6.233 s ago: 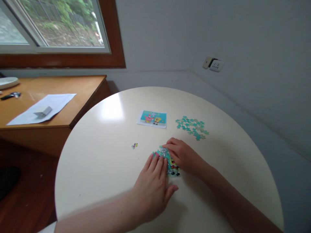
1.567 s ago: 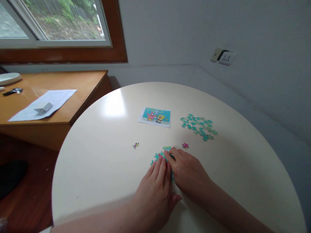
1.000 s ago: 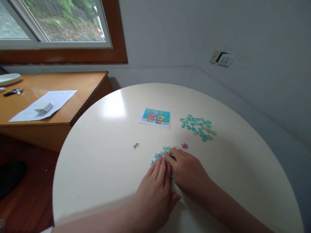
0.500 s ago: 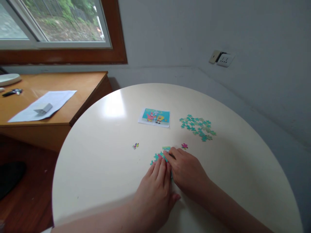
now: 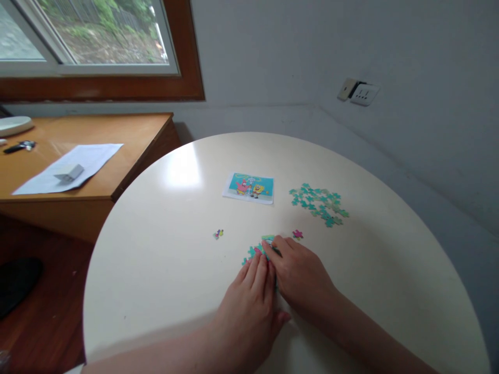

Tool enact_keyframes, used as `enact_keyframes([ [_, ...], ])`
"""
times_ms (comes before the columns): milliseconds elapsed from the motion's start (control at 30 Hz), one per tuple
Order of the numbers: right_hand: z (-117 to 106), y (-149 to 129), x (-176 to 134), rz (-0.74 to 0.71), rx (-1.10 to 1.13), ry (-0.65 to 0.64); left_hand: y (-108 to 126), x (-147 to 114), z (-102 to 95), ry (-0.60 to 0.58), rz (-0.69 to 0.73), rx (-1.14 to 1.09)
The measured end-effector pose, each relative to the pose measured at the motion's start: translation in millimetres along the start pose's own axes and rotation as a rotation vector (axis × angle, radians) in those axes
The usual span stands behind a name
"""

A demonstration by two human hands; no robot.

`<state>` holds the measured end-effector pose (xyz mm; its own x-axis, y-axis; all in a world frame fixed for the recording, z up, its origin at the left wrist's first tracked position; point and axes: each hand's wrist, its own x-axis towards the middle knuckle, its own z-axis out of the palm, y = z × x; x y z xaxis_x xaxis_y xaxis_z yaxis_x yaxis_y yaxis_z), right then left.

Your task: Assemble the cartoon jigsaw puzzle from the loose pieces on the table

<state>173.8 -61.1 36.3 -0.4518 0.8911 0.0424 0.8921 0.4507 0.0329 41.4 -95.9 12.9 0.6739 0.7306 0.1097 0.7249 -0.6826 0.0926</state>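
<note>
A partly joined jigsaw puzzle (image 5: 252,253) in teal and pink lies on the white table in front of me, mostly covered by my hands. My left hand (image 5: 249,301) rests over its near side, fingers stretched out side by side and pressing down. From the right, my right hand (image 5: 298,267) grips the puzzle's edge with curled fingers, its index fingertip on the top; the thumb is hidden. A pink puzzle piece (image 5: 298,235) lies just beyond the right hand. Farther left is a small multicoloured puzzle piece (image 5: 218,234).
Several loose teal pieces (image 5: 319,202) are spread at the right of the round white table (image 5: 156,249). A printed reference picture (image 5: 251,188) with cartoon figures lies behind the puzzle. A wooden desk (image 5: 144,135) with paper (image 5: 93,156) on it stands at left.
Both hands stay on the puzzle in nearly the same pose. The whole view has shifted very slightly; nothing is visibly picked up or let go.
</note>
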Motion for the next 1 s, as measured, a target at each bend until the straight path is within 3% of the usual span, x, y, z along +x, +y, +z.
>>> enact_keyframes([
  [200,-9,-2,-4,0.005,0.046,-0.080,-1,1,-2.6,-0.023,0.015,0.019],
  [333,-5,-4,-2,0.054,0.030,-0.030,-1,1,-1.0,-0.017,0.014,0.022],
  [500,-6,-5,0,0.007,0.000,-0.027,-1,1,0.9,0.003,0.005,0.010],
  [733,-11,2,0,0.104,0.191,-0.104,-1,4,-4.7,0.007,0.017,0.007],
  [800,-5,8,2,0.129,0.278,-0.061,-3,8,-8.4,0.017,-0.001,-0.031],
  [900,6,16,6,0.185,0.376,0.128,-9,15,-14.0,0.000,-0.027,-0.119],
  [1000,14,21,8,0.155,0.420,0.230,-15,19,-17.4,0.018,-0.068,-0.202],
])
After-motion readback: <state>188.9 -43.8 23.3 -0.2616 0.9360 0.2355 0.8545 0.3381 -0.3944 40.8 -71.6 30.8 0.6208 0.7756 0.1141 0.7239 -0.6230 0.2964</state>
